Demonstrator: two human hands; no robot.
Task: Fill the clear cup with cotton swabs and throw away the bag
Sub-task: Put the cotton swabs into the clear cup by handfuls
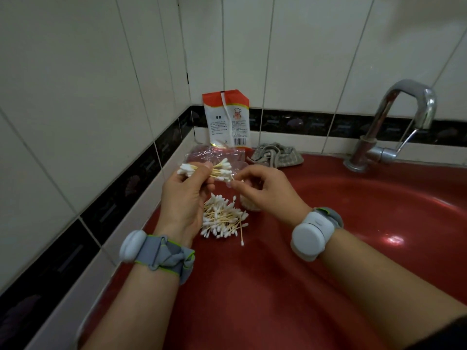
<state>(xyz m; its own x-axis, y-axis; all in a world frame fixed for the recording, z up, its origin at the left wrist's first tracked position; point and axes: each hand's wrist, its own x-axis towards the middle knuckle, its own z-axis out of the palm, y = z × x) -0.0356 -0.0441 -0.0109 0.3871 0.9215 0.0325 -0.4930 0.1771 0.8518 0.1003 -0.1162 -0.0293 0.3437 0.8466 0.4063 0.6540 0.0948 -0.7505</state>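
red sink counter (252, 286), white tiled wall (75, 72), left hand (182, 198) gripping swab bundle (207, 170), right hand (262, 188) pinching it

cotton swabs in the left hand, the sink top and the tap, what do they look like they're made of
Cotton swabs, held in the left hand: pale tan sticks, probably wood or bamboo, with fluffy white tips that look like cotton.
Sink top: dark red and glossy with bright glints; could be glazed ceramic or polished stone, I can't tell which.
Tap: shiny silver metal, likely chrome-plated.
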